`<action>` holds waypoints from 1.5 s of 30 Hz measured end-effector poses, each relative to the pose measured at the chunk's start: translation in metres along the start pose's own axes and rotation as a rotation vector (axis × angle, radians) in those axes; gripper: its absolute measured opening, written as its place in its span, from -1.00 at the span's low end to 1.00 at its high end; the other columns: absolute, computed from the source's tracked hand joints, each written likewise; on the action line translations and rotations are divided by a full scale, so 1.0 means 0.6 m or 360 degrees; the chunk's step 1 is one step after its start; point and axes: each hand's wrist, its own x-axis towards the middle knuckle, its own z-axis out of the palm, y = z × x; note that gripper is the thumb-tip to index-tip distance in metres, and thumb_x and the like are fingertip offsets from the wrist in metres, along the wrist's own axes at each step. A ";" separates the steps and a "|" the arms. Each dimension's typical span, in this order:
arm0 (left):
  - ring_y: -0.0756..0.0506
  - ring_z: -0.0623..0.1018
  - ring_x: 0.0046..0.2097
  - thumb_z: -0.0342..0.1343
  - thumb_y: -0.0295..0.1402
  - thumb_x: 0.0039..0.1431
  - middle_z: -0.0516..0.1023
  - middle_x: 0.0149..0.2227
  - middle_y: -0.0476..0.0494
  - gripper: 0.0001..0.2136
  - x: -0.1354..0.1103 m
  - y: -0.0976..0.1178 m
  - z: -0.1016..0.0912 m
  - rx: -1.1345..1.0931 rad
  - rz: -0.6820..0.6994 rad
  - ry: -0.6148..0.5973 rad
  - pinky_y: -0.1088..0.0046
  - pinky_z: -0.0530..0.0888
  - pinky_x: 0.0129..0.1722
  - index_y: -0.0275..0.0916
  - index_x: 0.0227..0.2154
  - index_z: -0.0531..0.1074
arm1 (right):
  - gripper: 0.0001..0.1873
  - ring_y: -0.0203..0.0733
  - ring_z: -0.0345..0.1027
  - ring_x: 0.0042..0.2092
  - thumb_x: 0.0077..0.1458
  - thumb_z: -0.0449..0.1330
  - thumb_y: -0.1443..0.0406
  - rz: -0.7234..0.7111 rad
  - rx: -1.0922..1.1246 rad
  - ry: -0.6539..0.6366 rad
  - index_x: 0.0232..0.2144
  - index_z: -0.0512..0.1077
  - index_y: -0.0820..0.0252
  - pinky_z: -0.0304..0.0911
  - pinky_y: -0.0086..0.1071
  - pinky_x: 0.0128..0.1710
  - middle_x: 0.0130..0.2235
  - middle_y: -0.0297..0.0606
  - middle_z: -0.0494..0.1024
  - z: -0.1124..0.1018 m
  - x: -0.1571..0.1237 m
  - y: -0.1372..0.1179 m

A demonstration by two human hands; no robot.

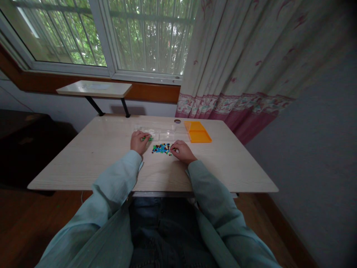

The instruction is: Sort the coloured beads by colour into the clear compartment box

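A pile of tiny coloured pieces (161, 149), mostly blue with some green, brown and yellow, lies on the table between my hands. My right hand (182, 152) is at the pile's right edge, its thumb and fingers pinched together; what they hold, if anything, is too small to make out. At the near left side of a clear plastic box (167, 134), my left hand (139, 141) has its fingers closed by several small green pieces (147, 138). I cannot tell whether it grips one of them.
An orange plastic tray or lid (198, 132) sits at the right end of the clear box. A raised white shelf (95, 88) on black legs stands at the table's back left. Beyond the pale wooden table (223, 167) are a window and a curtain (217, 74).
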 end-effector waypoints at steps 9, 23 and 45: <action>-0.13 0.42 -0.23 0.12 -0.16 0.12 0.41 -0.41 -0.10 -0.80 0.000 -0.004 0.002 -0.0017 0.0011 -0.0008 0.25 0.33 -0.07 -0.12 -0.34 0.57 | -0.86 -0.14 0.26 -0.14 0.04 0.21 0.26 0.0060 -0.0120 -0.0003 -0.31 0.49 0.15 0.12 -0.31 -0.10 -0.25 -0.21 0.46 0.002 -0.003 -0.024; -0.18 0.36 -0.22 0.11 -0.24 0.12 0.40 -0.40 -0.17 -0.84 -0.001 -0.024 0.001 0.0194 -0.0086 0.0125 0.18 0.34 -0.14 -0.12 -0.40 0.57 | -0.86 -0.17 0.31 -0.20 0.11 0.16 0.27 0.0175 0.0072 0.0281 -0.38 0.50 0.17 0.16 -0.31 -0.13 -0.32 -0.22 0.52 0.016 0.007 -0.016; -0.15 0.35 -0.18 -0.07 -0.25 0.26 0.39 -0.33 -0.15 -0.73 -0.017 0.042 0.002 0.0132 0.0386 -0.0207 0.24 0.31 -0.13 -0.12 -0.14 0.52 | -0.87 -0.30 0.36 -0.38 0.02 0.14 0.27 0.0328 0.0707 0.0466 -0.36 0.46 0.17 0.29 -0.43 -0.33 -0.41 -0.33 0.51 0.034 0.010 -0.029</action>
